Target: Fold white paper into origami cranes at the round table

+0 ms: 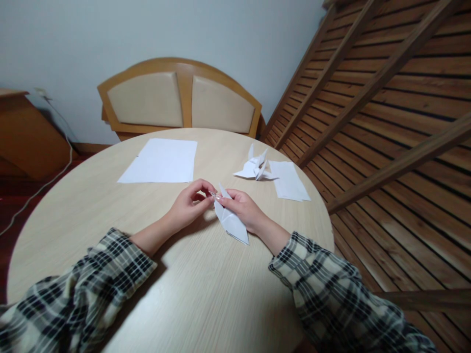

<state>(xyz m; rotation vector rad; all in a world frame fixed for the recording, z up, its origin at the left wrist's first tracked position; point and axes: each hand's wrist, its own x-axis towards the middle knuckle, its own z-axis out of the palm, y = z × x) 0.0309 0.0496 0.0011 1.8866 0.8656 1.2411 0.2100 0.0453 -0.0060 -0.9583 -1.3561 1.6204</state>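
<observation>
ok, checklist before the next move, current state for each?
1. Right hand holding the narrow white folded-paper piece: ok, thumb on top.
2. Left hand on that piece: ok, thumb and fingertip meet at its left edge.
3. Fine creases aligned: cannot tell, too small and partly covered by fingers.
4. Black-and-cream plaid cuffs clear of the piece: ok, both sit back from it.
5. Large white rectangular paper sheets away from hands: ok, flat beyond the left hand.
6. Pointed white folded-paper work clear of the smaller white sheets: cannot tell, one tip overlaps them in view.
</observation>
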